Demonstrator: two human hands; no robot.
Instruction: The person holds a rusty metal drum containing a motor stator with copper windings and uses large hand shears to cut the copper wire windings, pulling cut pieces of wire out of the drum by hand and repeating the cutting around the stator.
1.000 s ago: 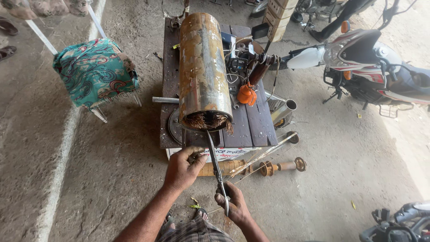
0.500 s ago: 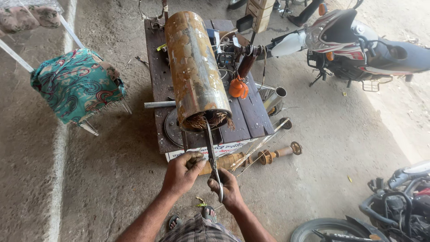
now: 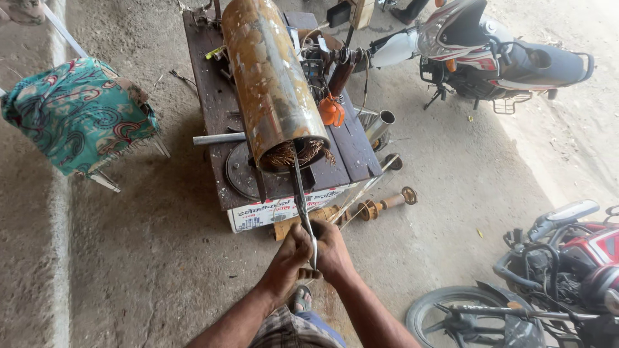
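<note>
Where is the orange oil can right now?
In the head view, the orange oil can sits on the dark wooden bench, just right of the rusty cylinder.

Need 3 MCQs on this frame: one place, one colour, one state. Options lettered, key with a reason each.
1. Where does the far end of the metal rod go?
A. into the open end of the rusty cylinder
B. under the workbench
C. into the motorcycle wheel

2. What colour is the small can on the bench beside the cylinder?
A. blue
B. orange
C. white

3. How is the rod held?
A. left hand only
B. right hand only
C. both hands

Key: 1 A, the rod's tip sits among the copper windings at the cylinder's mouth. 2 B, it is bright orange. 3 C, both fists close on the near end.
</note>
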